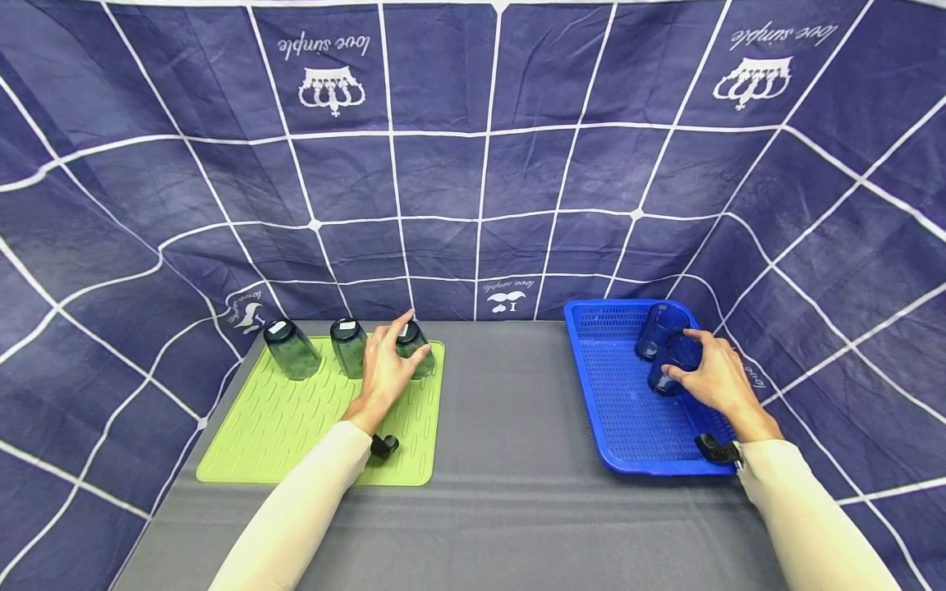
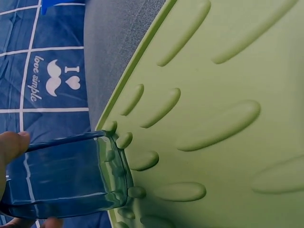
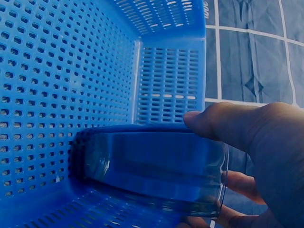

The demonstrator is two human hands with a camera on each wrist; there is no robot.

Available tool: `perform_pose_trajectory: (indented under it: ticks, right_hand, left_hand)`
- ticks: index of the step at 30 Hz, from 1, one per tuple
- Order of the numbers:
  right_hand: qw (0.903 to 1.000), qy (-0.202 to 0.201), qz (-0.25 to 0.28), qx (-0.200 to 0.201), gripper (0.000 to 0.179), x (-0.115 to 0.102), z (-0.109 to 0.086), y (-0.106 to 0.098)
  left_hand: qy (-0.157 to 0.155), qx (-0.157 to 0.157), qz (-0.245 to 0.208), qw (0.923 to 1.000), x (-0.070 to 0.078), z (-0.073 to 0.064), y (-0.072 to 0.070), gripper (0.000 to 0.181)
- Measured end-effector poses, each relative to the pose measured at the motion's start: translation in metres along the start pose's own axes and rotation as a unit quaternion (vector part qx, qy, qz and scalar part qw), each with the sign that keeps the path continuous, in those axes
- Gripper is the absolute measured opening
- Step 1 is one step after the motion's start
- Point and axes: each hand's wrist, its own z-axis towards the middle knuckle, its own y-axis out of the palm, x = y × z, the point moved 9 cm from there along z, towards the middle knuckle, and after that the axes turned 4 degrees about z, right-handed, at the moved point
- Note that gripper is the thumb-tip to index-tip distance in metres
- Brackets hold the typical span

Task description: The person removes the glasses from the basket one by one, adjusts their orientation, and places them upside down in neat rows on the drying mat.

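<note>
Obstacles around the left hand [image 1: 384, 365]?

"The middle tumbler [image 1: 347, 349] stands just beside it, partly hidden behind the hand. The far-left tumbler [image 1: 294, 355] is well apart. Both share the green drying mat [image 1: 310, 435], with pale labels on their upturned ends."

"And what's that hand holding?"

"The right-end tumbler [image 2: 71, 175], gripped between thumb and fingers, standing on the mat near its back edge."

"How about the right hand [image 1: 717, 373]?"

"Grasping too: thumb on one side of the front basket tumbler [image 3: 152, 164], fingers on the other. That glass is inside the blue plastic basket [image 1: 590, 394], whose perforated walls rise close around it."

"Anything crowding it there?"

"The rear basket tumbler [image 1: 660, 324], just behind it. They overlap from the head view, so I can't tell whether they touch."

"Between mat and basket?"

"Grey tabletop [image 1: 510, 394]. Behind everything hangs a navy checked cloth [image 1: 517, 172]."
</note>
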Motion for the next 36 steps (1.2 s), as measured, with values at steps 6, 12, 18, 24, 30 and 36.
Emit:
perform_pose_trajectory:
  ticks: [6,12,18,24,30,36]
  right_hand:
    - [0.9999,0.008,-0.003,-0.008,0.088,-0.0032,0.0008,0.0031]
    - [0.9998,0.019,-0.003,-0.011,0.089,-0.0043,0.0012,0.0049]
    - [0.9996,0.028,-0.005,-0.007,0.091,-0.0022,0.0008,0.0042]
    - [0.9992,0.040,-0.001,0.001,0.093,-0.0003,0.0016,0.0038]
    - [0.9990,0.043,0.003,0.009,0.091,-0.0025,0.0013,0.0017]
    - [0.9987,0.049,0.007,0.012,0.090,-0.0038,0.0002,0.0005]
  left_hand:
    - [-0.003,-0.011,0.013,0.9998,-0.0018,0.0026,0.0034,0.081]
    - [-0.013,-0.026,0.021,0.9994,-0.0033,0.0033,0.0065,0.084]
    - [0.015,0.010,0.022,0.9996,0.0031,0.0015,0.0032,0.085]
    - [0.015,0.002,0.024,0.9996,0.0051,0.0028,0.0041,0.085]
    - [0.000,-0.018,0.030,0.9994,0.0034,0.0049,0.0058,0.085]
    - [-0.002,-0.027,0.030,0.9992,0.0041,0.0035,0.0048,0.085]
